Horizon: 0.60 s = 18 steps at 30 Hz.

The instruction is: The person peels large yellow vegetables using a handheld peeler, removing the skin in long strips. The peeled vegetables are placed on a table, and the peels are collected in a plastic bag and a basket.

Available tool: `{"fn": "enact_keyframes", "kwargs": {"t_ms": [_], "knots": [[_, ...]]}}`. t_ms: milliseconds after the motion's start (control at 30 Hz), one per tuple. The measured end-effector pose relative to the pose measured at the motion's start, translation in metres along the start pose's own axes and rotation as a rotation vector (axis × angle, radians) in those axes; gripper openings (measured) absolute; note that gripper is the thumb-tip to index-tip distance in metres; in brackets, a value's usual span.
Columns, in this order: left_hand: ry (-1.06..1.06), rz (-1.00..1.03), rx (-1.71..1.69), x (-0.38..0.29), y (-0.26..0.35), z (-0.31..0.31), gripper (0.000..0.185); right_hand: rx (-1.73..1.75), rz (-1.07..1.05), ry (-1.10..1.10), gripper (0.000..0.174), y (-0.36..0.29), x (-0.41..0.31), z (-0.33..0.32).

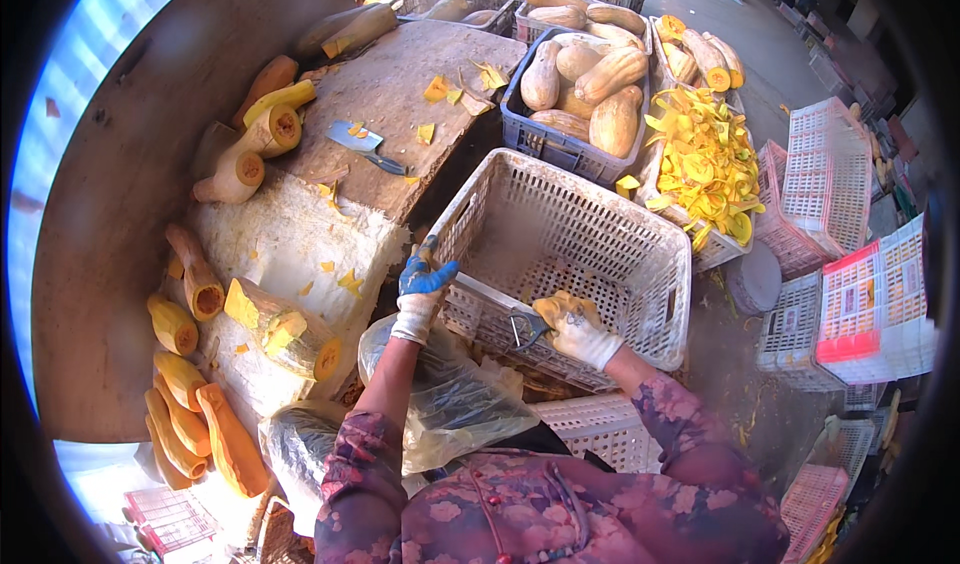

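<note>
A white plastic crate (525, 160) with slotted walls stands before me, nothing large inside it. My left hand (424, 282), in a white glove with blue coating, grips the crate's near left corner, its thumb on the rim. My right hand (576, 327), in a yellow-coated glove, is closed around the dark handle of a peeler (528, 330) over the crate's near rim. To the left of my left hand, a partly peeled squash (289, 331) lies on a white sheet (270, 226) covering part of the work surface.
A cleaver (364, 144) lies on the wooden board (420, 61). Peeled squash (232, 444) and cut squash (240, 177) line the left panel (105, 264). Beyond my crate stand a blue crate (525, 132) of whole squash and a crate heaped with yellow peelings (705, 162). Stacked crates (825, 181) stand right.
</note>
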<state>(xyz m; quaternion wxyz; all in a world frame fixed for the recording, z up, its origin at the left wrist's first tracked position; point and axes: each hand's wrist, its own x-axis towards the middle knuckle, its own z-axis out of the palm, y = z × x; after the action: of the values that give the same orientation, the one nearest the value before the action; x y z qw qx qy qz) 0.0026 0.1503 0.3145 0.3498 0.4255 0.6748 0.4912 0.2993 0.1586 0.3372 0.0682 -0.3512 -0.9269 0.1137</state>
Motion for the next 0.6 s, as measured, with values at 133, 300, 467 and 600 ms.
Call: {"fn": "enact_keyframes", "kwargs": {"t_ms": [133, 300, 467, 600], "knots": [[0.07, -0.02, 0.089, -0.034, 0.012, -0.018, 0.055, 0.061, -0.161, 0.103, 0.03, -0.037, 0.033, 0.061], [0.062, 0.073, 0.127, -0.067, 0.042, -0.078, 0.036, 0.093, -0.186, 0.019, 0.017, -0.066, 0.038, 0.115], [0.191, -0.15, -0.539, -0.077, 0.028, -0.1, 0.029, 0.095, -0.198, -0.142, 0.021, -0.06, 0.047, 0.107], [0.214, -0.115, -0.419, -0.097, 0.031, -0.122, 0.034, 0.34, -0.094, -0.17, 0.043, -0.043, 0.044, 0.083]]}}
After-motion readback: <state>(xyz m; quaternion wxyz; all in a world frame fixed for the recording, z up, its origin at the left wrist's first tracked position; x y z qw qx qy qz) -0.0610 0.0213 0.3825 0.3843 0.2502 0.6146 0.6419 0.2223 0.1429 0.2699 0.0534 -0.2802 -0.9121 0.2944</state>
